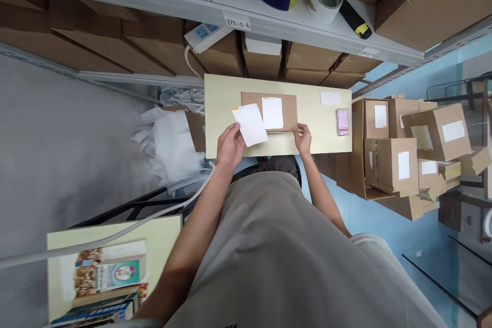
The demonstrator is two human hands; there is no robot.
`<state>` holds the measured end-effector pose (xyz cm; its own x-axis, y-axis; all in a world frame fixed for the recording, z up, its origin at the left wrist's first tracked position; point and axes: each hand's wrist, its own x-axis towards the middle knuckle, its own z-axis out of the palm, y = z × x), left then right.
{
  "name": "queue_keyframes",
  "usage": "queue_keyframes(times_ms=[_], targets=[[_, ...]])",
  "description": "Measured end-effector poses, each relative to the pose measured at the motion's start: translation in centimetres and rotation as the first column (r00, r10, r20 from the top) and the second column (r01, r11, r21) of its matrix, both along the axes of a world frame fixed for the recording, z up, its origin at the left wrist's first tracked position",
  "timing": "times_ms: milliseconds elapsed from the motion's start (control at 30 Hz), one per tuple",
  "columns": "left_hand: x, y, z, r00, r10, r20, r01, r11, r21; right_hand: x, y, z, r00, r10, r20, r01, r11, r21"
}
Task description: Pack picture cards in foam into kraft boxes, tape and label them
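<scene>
Grey shirt cloth [284, 246] comes nearest, on the near side of the cardboard package [290, 107], which lies on the pale yellow bench [223, 87]. At the package's near left corner, the left hand [230, 144] holds a white sheet [249, 124] by its left edge, the sheet partly covering that corner. Another white label [272, 113] sits on the package's top. The right hand [303, 137] touches the package's near right corner, fingers narrowly bent; whether they grip it, I cannot tell. Right of the package lies a pink pack [343, 122].
</scene>
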<state>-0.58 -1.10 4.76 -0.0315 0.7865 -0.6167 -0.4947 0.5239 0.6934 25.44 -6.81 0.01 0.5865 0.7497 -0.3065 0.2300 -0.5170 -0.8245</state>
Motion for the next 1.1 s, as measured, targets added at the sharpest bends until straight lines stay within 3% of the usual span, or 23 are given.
queue_keyframes(times_ms=[133, 300, 500, 800, 1100], targets=[[0.1, -0.2, 0.1, 1.0, -0.018, -0.005, 0.018, 1.0, -0.008, -1.2, -1.4, -0.3, 0.999, -0.03, -0.043, 0.03, 1.0, 0.008], [0.4, 0.7, 0.1, 0.997, -0.07, -0.037, 0.069, 0.997, -0.016, -2.3, -1.9, 1.4, 0.991, -0.075, 0.112, 0.069, 0.996, 0.051], [2.3, 0.8, 0.2, 0.97, -0.241, -0.02, 0.241, 0.97, 0.009, -4.5, -0.3, 3.6, 0.97, 0.134, -0.202, -0.103, 0.982, 0.159], [3.6, 1.7, -0.4, 0.947, -0.308, -0.093, 0.309, 0.951, 0.0, -4.6, 1.3, 3.5, 0.954, 0.07, -0.29, -0.027, 0.989, 0.148], [3.8, 3.1, -1.0, 0.939, -0.32, -0.129, 0.323, 0.946, 0.003, -5.2, 2.3, 3.3, 0.972, 0.046, -0.231, -0.028, 0.996, 0.083]])
